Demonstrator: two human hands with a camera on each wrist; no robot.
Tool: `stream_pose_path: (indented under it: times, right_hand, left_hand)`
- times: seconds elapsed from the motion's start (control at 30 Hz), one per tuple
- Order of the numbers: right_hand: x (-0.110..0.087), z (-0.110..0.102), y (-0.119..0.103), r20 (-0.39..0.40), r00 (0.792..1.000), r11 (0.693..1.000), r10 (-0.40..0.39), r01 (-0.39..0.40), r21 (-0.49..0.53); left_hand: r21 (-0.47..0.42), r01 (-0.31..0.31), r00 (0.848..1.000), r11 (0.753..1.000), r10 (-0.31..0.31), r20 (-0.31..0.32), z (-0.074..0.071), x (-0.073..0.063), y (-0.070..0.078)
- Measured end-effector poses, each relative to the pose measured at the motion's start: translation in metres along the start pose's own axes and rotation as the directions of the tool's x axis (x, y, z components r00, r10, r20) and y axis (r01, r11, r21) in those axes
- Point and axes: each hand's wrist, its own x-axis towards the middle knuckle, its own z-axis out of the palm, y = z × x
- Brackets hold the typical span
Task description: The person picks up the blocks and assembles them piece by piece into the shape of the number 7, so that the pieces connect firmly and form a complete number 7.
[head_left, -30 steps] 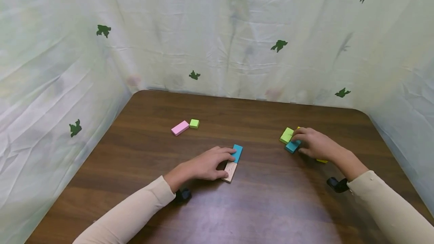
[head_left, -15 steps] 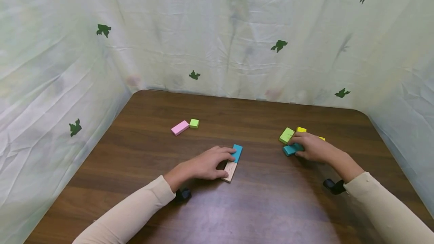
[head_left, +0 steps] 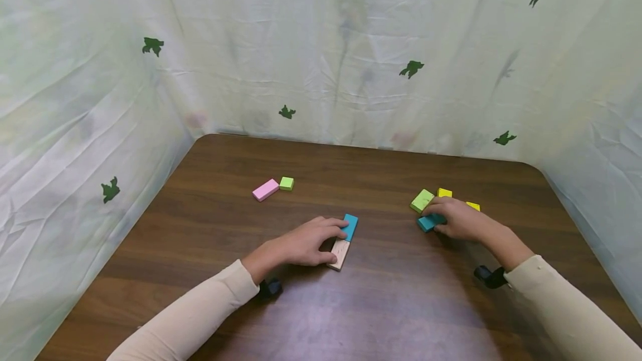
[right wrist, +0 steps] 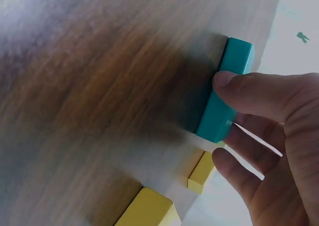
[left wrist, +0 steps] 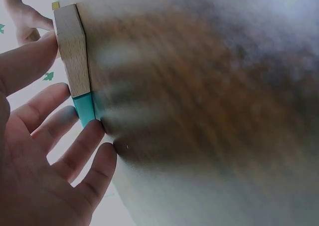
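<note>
On the table's middle, a plain wooden block (head_left: 339, 254) and a blue block (head_left: 351, 226) lie end to end in a line. My left hand (head_left: 308, 243) rests on them, its thumb at the wooden block and its fingers, fairly straight, at the blue one. To the right, a second, teal-blue block (right wrist: 224, 89) is pinched between the thumb and fingers of my right hand (head_left: 458, 219). Behind that hand sit a lime green block (head_left: 422, 200) and two yellow blocks, one farther back (head_left: 444, 193) and one partly hidden (head_left: 473, 206).
A pink block (head_left: 266, 190) and a small lime green block (head_left: 286, 184) lie together at the back left of the brown wooden table (head_left: 225, 155). Pale fabric with green leaf shapes (head_left: 321, 60) hangs around the table's back and sides.
My right hand has pulled the teal-blue block slightly toward me and left, turning it away from the green block and uncovering more of the yellow ones. The left hand stays put.
</note>
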Motion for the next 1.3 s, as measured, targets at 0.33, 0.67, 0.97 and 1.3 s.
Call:
stream_pose_path:
  times: [0.33,0.67,0.97,1.3]
  right_hand:
    - [-0.001,-0.002,-0.003,-0.020,1.000,1.000,-0.009,0.009,0.027]
    - [-0.001,-0.008,-0.005,-0.044,0.999,0.999,-0.011,0.013,0.036]
    - [0.002,-0.013,-0.005,-0.125,0.991,0.998,-0.057,0.059,0.018]
    - [0.009,-0.024,-0.005,-0.124,0.991,0.998,-0.047,0.052,0.030]
  left_hand:
    - [-0.004,0.001,1.000,1.000,-0.001,-0.001,0.000,0.000,-0.001]
    - [-0.010,-0.004,1.000,1.000,0.004,-0.006,0.000,0.000,-0.001]
    - [-0.012,-0.005,1.000,1.000,0.005,-0.010,0.000,0.000,0.000]
    - [-0.019,0.007,1.000,1.000,-0.007,-0.005,0.000,-0.001,0.001]
